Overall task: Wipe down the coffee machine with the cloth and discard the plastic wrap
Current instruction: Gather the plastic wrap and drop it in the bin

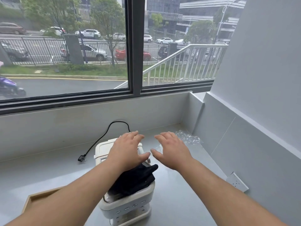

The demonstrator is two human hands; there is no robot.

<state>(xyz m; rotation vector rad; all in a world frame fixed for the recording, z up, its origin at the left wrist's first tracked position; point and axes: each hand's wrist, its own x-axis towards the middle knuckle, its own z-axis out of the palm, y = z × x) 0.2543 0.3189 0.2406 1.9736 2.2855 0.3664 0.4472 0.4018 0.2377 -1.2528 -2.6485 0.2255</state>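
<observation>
Head view: both hands spread and empty, left hand (pixel 126 150) over white coffee machine (pixel 128 201) on grey desk (pixel 48 170), right hand (pixel 172 152) beside it. Black cloth (pixel 135 180) draped on machine. Plastic wrap (pixel 189 137) near far-right corner.

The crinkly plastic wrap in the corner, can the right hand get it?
Probably yes. The right hand is open and empty, and the plastic wrap lies just beyond its fingertips on the counter, with nothing between them.
</observation>
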